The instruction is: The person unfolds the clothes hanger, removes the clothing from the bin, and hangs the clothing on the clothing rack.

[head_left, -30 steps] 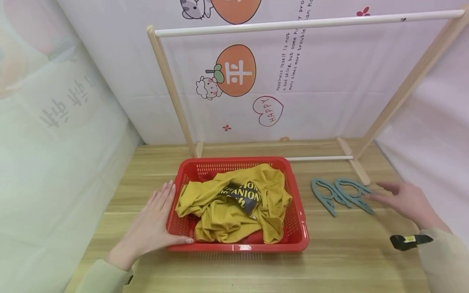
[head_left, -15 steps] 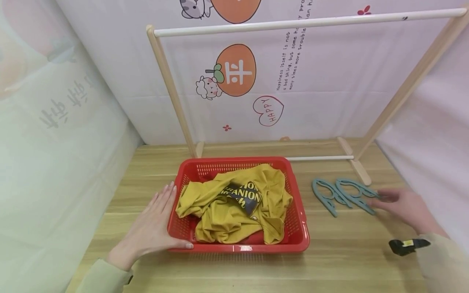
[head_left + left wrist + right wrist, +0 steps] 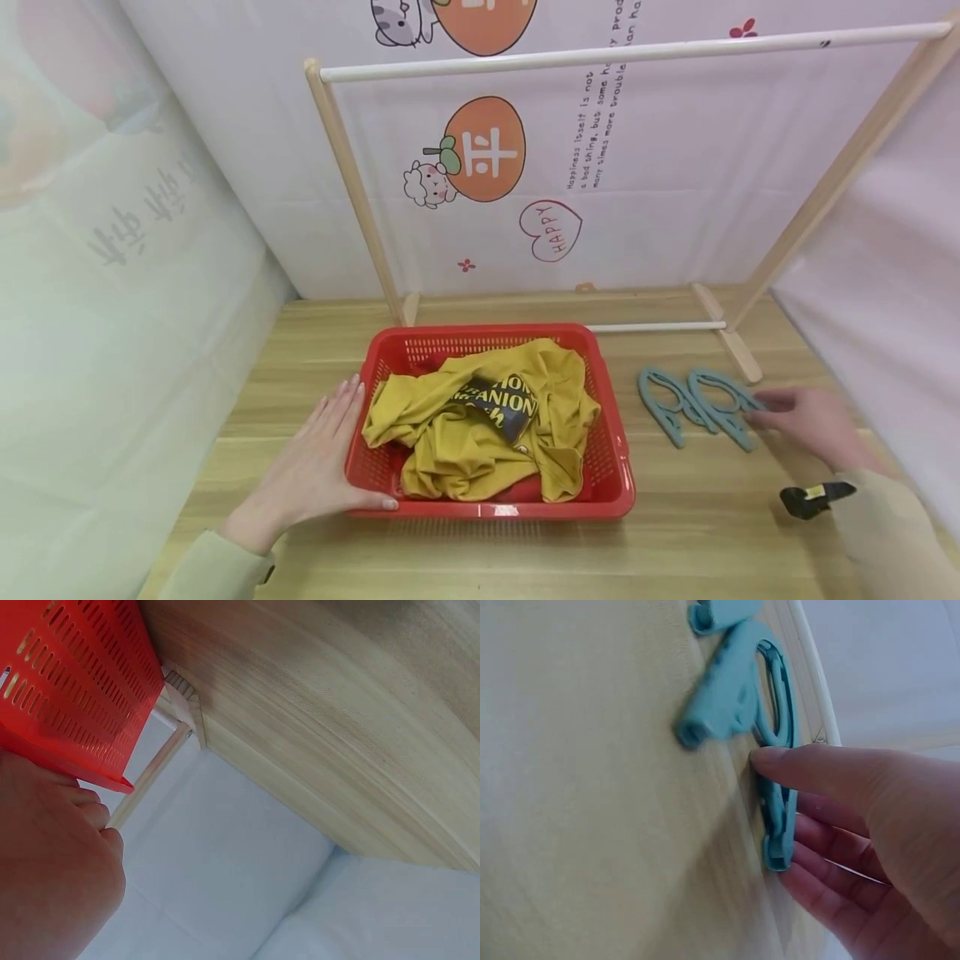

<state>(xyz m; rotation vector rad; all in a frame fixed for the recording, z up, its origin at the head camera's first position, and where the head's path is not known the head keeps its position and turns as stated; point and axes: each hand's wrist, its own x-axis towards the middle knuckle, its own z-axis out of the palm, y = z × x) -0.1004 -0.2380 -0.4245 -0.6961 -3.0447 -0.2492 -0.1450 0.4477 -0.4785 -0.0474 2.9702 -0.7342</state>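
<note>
In the head view a red plastic basket [image 3: 618, 467] holds a crumpled mustard-yellow T-shirt [image 3: 465, 454] with a dark printed patch. My left hand [image 3: 307, 467] rests against the basket's left side, fingers straight along the rim and thumb on its front corner. Two blue-green folding hangers lie on the table to the right. My right hand [image 3: 813, 425] pinches one arm of the right-hand hanger [image 3: 723, 404], with the thumb on one side and fingers on the other, as the right wrist view shows. The other hanger [image 3: 667, 404] lies just left of it, apparently touching.
Behind the basket stands a garment rack with a white top rod [image 3: 570, 58] and wooden posts. Its right foot [image 3: 738, 354] is just behind the hangers. Printed cloth walls [image 3: 337, 242] enclose the wooden table [image 3: 525, 558] at the back and sides.
My right hand has closed on the right-hand hanger, whose front end has swung slightly left and toward me. My left hand and the basket stay put.
</note>
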